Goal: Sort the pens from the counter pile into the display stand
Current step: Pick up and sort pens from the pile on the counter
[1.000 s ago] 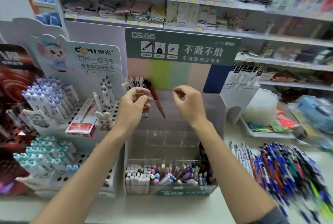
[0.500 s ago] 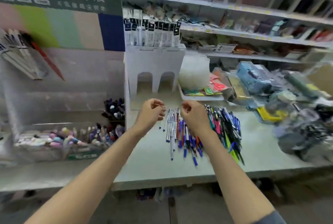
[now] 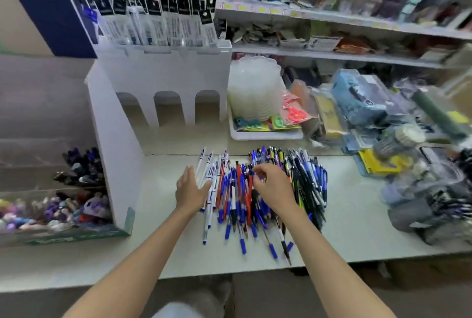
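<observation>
A pile of pens (image 3: 304,184), mostly blue, red, black and white, lies spread on the pale counter (image 3: 168,246). My left hand (image 3: 190,190) hovers flat with straight fingers at the pile's left edge, by the white pens. Over the middle of the pile, my right hand (image 3: 274,187) has its fingers curled down, fingertips among the red and blue pens; whether it pinches one I cannot tell. The clear tiered display stand (image 3: 76,138) sits at the left, with dark pens in one compartment and small colourful items in its front tray.
A white cardboard rack (image 3: 166,75) with packaged refills stands behind the pile. A white tray (image 3: 265,136) holds a stack of translucent containers and coloured packets. Wrapped goods (image 3: 408,164) crowd the counter's right side. Shelves run along the back.
The view has swung right from the display stand to the pile. Both hands left the stand and came down over the pens; my left hand has opened flat.
</observation>
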`<state>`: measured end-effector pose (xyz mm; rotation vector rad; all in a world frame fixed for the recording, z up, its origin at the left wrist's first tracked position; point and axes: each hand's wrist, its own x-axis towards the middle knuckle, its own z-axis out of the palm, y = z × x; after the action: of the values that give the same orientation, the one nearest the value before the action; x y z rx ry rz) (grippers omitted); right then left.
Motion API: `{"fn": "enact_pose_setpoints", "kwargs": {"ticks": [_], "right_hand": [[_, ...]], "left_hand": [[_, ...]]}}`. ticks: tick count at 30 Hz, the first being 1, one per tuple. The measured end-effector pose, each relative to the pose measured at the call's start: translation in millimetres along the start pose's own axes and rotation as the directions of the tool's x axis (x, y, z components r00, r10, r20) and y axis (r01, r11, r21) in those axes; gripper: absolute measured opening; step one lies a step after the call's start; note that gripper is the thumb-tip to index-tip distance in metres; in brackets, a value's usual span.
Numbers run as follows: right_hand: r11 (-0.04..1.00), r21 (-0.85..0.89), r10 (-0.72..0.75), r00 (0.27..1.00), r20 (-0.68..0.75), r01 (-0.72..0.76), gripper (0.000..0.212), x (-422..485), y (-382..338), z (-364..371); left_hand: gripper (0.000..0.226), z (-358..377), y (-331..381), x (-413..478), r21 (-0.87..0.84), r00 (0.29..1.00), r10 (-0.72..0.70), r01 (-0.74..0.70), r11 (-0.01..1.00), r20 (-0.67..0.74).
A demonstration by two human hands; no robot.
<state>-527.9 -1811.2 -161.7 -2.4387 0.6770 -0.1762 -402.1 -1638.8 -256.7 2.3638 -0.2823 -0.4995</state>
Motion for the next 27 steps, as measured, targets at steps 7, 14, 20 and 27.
{"fn": "enact_pose_setpoints", "kwargs": {"ticks": [7, 14, 20, 27], "right_hand": [[0.998, 0.052, -0.023, 0.999, 0.045, 0.021, 0.026, 30.1, 19.8, 8.5], [0.995, 0.090, -0.045, 0.997, 0.068, 0.039, 0.025, 39.1, 32.6, 7.9], [0.989, 0.121, -0.087, 0.996, 0.031, 0.083, 0.022, 42.2, 31.5, 5.4], [0.986, 0.127, -0.120, 0.991, 0.057, 0.112, 0.022, 39.0, 29.1, 6.8]], "left_hand": [[0.052, 14.8, 5.2, 38.1, 0.077, 0.987, 0.039, -0.028, 0.997, -0.154], [0.023, 5.2, -11.8, 18.4, -0.020, 0.995, -0.013, 0.011, 1.000, -0.096], [0.092, 16.9, -22.4, -31.9, 0.221, 0.999, -0.022, 0.012, 0.975, 0.041], [0.095, 29.0, -3.4, -15.6, 0.259, 0.998, -0.030, 0.045, 0.965, -0.060]]}}
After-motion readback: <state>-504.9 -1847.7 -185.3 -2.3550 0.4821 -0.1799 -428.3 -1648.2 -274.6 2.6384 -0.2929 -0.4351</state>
